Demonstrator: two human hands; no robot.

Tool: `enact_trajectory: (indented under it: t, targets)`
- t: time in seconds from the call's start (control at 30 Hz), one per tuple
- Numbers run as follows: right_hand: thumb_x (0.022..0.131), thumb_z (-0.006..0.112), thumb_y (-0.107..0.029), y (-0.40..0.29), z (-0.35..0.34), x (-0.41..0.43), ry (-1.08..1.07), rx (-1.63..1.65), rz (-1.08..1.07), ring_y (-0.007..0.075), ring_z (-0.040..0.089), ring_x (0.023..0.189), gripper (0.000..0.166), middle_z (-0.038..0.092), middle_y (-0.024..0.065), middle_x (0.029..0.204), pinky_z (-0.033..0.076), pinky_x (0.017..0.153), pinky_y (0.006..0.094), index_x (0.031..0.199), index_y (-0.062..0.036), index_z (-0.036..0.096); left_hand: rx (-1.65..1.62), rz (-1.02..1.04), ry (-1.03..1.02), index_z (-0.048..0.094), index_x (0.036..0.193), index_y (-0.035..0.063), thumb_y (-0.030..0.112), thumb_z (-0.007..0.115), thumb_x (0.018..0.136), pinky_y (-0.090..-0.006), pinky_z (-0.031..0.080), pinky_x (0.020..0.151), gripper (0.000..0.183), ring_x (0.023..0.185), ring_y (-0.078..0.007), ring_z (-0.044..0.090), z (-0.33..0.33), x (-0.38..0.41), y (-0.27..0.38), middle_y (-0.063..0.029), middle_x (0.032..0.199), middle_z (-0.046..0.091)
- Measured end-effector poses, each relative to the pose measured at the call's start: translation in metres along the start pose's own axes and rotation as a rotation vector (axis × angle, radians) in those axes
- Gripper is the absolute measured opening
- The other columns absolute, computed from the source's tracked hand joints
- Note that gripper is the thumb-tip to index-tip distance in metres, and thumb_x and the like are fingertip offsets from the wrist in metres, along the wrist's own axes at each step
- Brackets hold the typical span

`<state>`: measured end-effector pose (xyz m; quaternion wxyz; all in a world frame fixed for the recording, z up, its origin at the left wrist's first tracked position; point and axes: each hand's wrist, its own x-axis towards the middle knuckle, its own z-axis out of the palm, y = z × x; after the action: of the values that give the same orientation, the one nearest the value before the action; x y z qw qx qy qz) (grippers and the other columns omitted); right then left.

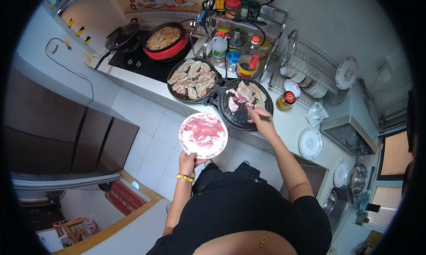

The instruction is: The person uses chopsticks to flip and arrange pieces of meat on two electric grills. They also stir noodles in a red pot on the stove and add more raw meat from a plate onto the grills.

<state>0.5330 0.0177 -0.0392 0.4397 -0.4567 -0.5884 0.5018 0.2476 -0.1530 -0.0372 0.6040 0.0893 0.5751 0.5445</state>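
My left hand (188,162) holds a white floral-rimmed plate (185,145) by its near edge, above the floor. Slices of raw meat (203,130) lie on it. My right hand (262,119) is closed around a thin utensil with a dark handle (265,118), over the right half of an open electric griddle (233,120). Its working end is hidden or too small to tell. Pinkish meat slices (233,105) and paler pieces (252,92) lie on that half. The griddle's left half (171,88), joined by a hinge, carries many pale meat slices (194,78).
Behind stand a red pan of strips (165,50), a lidded dark pan (122,37) and a metal rack (283,17) with bottles. To the right are a glass jar (285,101), a dish rack (309,52), a plate (310,143) and a countertop oven (352,133).
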Motion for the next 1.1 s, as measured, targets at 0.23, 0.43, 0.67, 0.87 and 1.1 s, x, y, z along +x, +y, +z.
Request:
enact_trajectory:
  t: [0.23, 0.43, 0.67, 0.87, 1.1]
  targets:
    - [0.099, 0.05, -0.02, 0.008, -0.024, -0.009, 0.21, 0.234, 0.051, 0.0249, 0.068, 0.088, 0.025, 0.063, 0.0117, 0.095, 0.059, 0.07, 0.0326, 0.098, 0.0035, 0.057, -0.024, 0.029, 0.031, 0.043, 0.114, -0.0091, -0.004, 0.047, 0.082, -0.0342, 0.063, 0.064, 0.032, 0.08, -0.0303, 0.069, -0.003, -0.003, 0.006, -0.0222, 0.102, 0.062]
    - [0.098, 0.05, -0.015, 0.023, -0.003, -0.005, 0.247, 0.309, 0.056, 0.0239, 0.067, 0.085, 0.021, 0.063, 0.0132, 0.097, 0.06, 0.068, 0.0325, 0.098, 0.0051, 0.057, -0.018, 0.022, 0.013, 0.044, 0.112, -0.0087, -0.004, 0.048, 0.083, -0.0337, 0.063, 0.063, 0.03, 0.078, -0.0305, 0.069, -0.002, 0.001, 0.004, -0.0225, 0.101, 0.062]
    - [0.093, 0.053, -0.006, 0.023, 0.032, 0.023, 0.212, 0.143, -0.022, 0.0189, 0.067, 0.079, 0.017, 0.063, 0.0124, 0.09, 0.058, 0.066, 0.0281, 0.095, 0.0093, 0.06, -0.005, 0.021, -0.015, 0.046, 0.113, -0.0091, -0.004, 0.048, 0.083, -0.0329, 0.063, 0.063, 0.031, 0.078, -0.0287, 0.069, 0.001, -0.002, 0.005, -0.0216, 0.1, 0.063]
    - [0.094, 0.051, -0.007, 0.0, 0.025, 0.022, 0.333, 0.185, 0.153, 0.0193, 0.067, 0.076, 0.018, 0.065, 0.0148, 0.089, 0.059, 0.067, 0.0294, 0.092, 0.008, 0.06, -0.004, 0.026, -0.015, 0.047, 0.113, -0.0093, -0.004, 0.048, 0.083, -0.0335, 0.063, 0.064, 0.031, 0.08, -0.0281, 0.069, 0.001, -0.003, 0.006, -0.0196, 0.099, 0.065]
    - [0.094, 0.053, -0.009, 0.018, 0.033, 0.022, 0.332, 0.14, 0.064, 0.02, 0.068, 0.074, 0.018, 0.067, 0.0135, 0.088, 0.056, 0.065, 0.0285, 0.093, 0.0068, 0.061, 0.0, 0.023, -0.043, 0.045, 0.114, -0.0101, -0.004, 0.048, 0.083, -0.0327, 0.063, 0.063, 0.032, 0.077, -0.0286, 0.069, 0.003, -0.004, 0.009, -0.0214, 0.1, 0.064]
